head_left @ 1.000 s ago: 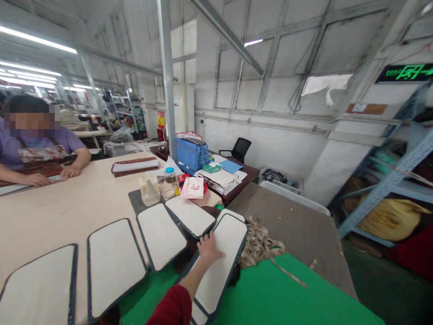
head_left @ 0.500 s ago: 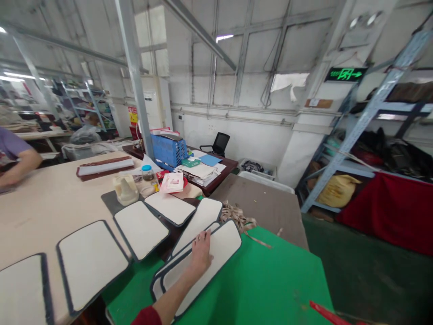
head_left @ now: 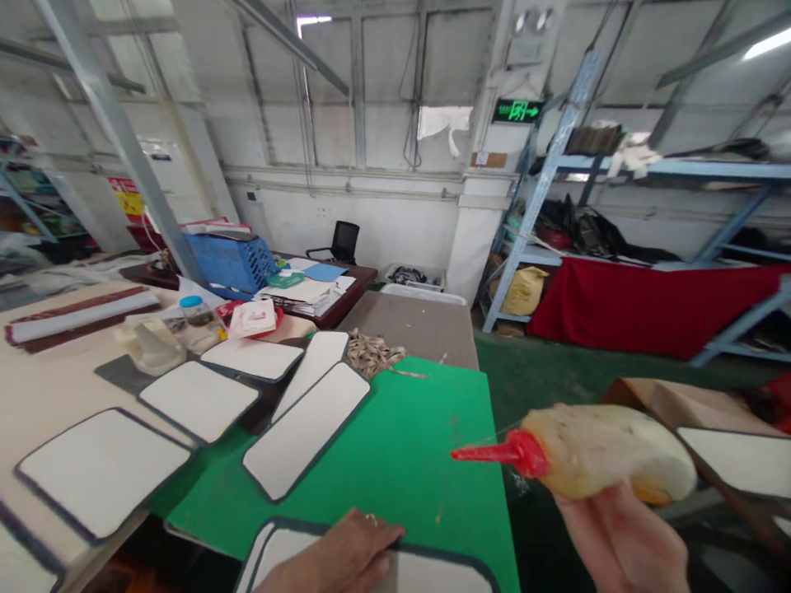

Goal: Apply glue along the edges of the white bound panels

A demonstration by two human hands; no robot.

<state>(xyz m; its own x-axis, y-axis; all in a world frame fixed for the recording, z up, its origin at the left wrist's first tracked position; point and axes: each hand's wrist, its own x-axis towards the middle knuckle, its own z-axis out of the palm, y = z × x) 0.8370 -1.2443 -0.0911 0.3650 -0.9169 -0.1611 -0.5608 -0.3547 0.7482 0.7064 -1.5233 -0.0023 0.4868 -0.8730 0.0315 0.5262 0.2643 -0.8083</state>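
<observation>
My left hand [head_left: 346, 553] lies over a white panel with a dark border [head_left: 432, 572] at the bottom of the view, its fingers bent at the far edge. A second panel edge shows just beneath it on the left. My right hand [head_left: 624, 535] is raised at the right, fingers wrapped round a glue bottle [head_left: 609, 453]. The bottle is yellowish and lies sideways, its red nozzle [head_left: 500, 453] pointing left over the green board [head_left: 432, 428]. Another long white panel [head_left: 309, 428] rests on the board beyond my left hand.
Several dark-edged white panels [head_left: 105, 469] lie along the beige table [head_left: 37, 371] on the left. A pale jug [head_left: 152, 344], a blue-lidded jar [head_left: 196, 311] and a heap of strips [head_left: 374, 354] stand farther back. A brown box [head_left: 673, 399] is at the right.
My view has turned right. The left hand has drawn panels nearer, leaving one long panel behind on the board. My right hand has come into view with the glue bottle.
</observation>
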